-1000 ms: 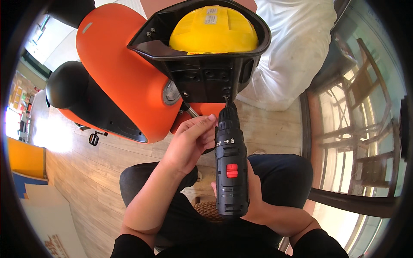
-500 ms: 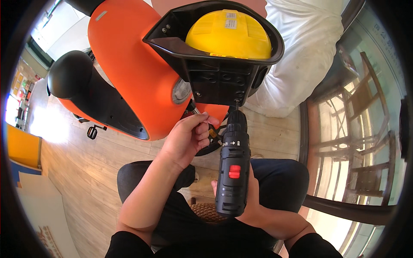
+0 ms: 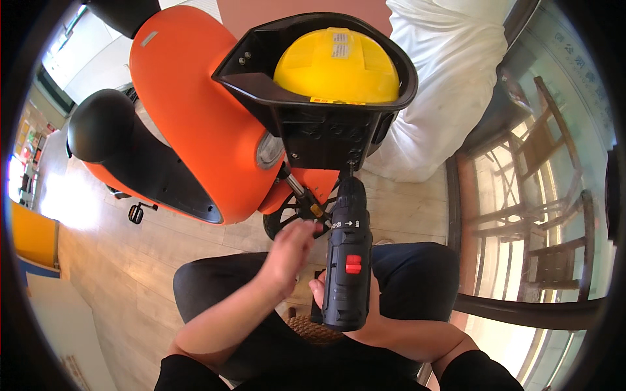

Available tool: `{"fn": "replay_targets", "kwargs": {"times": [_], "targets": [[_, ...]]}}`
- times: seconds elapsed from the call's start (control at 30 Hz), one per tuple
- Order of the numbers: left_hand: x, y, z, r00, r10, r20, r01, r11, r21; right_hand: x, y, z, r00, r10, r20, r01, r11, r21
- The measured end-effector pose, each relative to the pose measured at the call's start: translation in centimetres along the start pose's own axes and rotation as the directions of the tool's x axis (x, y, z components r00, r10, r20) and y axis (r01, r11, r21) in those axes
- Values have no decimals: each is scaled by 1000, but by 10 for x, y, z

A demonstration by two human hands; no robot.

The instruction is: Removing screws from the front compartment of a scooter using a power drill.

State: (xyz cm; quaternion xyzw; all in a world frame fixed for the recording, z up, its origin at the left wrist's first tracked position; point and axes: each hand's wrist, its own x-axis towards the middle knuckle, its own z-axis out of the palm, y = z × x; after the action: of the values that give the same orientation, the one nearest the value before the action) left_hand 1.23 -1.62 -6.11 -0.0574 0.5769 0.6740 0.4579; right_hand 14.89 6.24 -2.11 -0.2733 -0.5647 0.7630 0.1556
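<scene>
Pointing forward, black drill (image 3: 345,244), long axis toward the bin (image 3: 318,144)

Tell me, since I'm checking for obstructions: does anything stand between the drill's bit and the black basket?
Nothing visible does. The drill in the right hand points its bit at the lower right corner of the basket; I can't tell whether they touch. The left hand sits left of that line.

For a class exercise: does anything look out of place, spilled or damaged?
Nothing stands out: no visible spill or damage; the yellow helmet sits inside the black basket; the right hand grips the power drill.
</scene>
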Motion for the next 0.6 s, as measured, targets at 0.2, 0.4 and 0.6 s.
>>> {"fn": "replay_targets", "kwargs": {"times": [0.2, 0.4, 0.6], "targets": [[-5, -46, -6, 828, -379, 413, 442, 895, -63, 4, 0, -4, 898, -419, 136, 439, 824, -358], [2, -55, -3, 800, -442, 405, 540, 824, -168, 7, -1, -8, 884, -404, 237, 468, 753, -462], [11, -73, -10, 814, -388, 432, 524, 812, -257, 9, 2, -8, 900, -385, 203, 432, 847, -309]]}}
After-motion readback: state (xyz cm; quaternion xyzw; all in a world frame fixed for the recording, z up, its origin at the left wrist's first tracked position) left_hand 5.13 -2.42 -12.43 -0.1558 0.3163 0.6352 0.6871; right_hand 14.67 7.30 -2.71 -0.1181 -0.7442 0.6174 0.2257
